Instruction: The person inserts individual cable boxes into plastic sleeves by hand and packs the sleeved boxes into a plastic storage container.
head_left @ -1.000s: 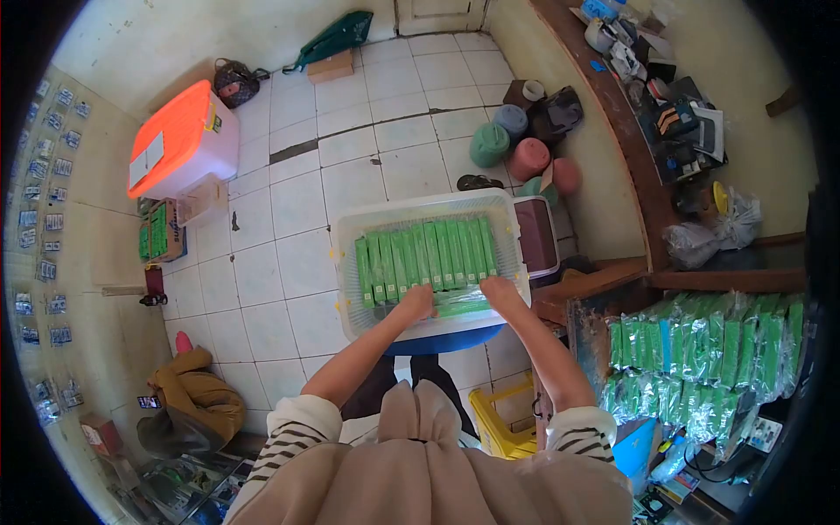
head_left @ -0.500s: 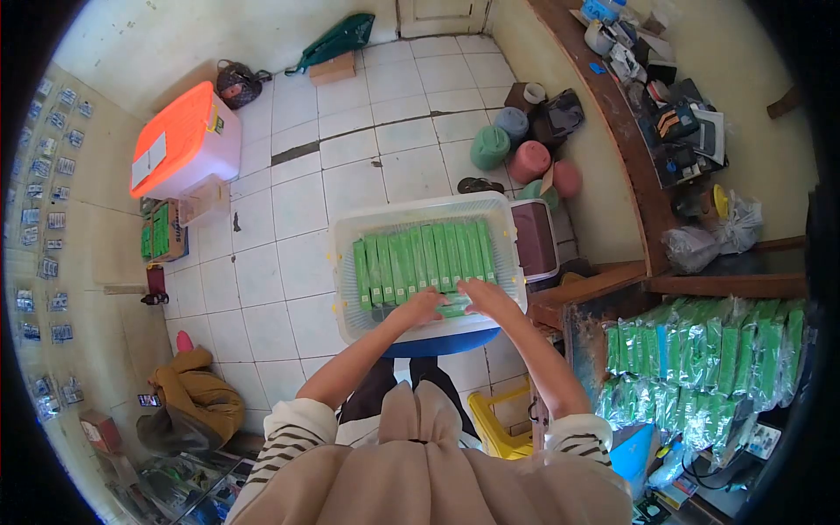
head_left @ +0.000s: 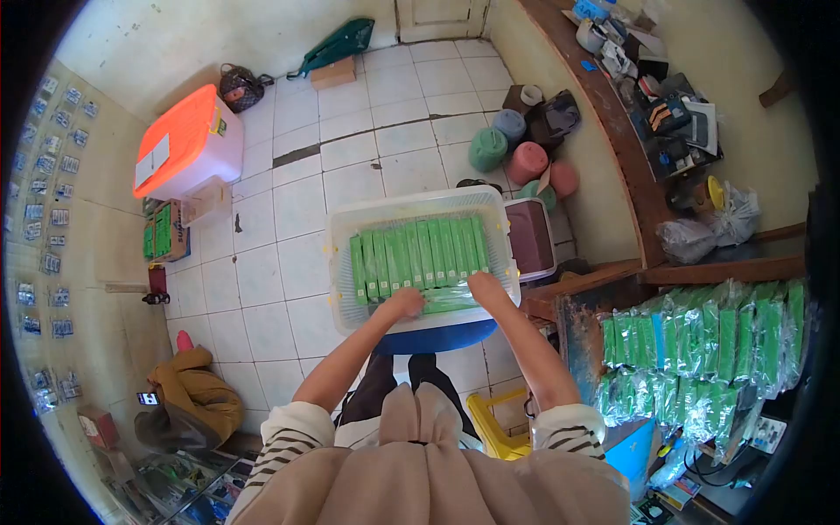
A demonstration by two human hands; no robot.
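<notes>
In the head view a white plastic tub stands before me on something blue. Inside it, a row of slim green boxes in clear wrap stands side by side, with small white labels at the near ends. One more wrapped green box lies crosswise along the tub's near side. My left hand is closed at its left end, blurred slightly. Curled fingers of my right hand grip near its right end. Both thumbs are hard to make out.
Many wrapped green boxes fill a shelf at right. A yellow stool stands near my right leg. A seated person with a phone is at lower left. An orange-lidded bin and coloured containers stand on the tiled floor.
Both hands have gone from spread fingers over the crosswise green box to closed at its ends. They have moved slightly apart, the left one leftward. The view has shifted a little.
</notes>
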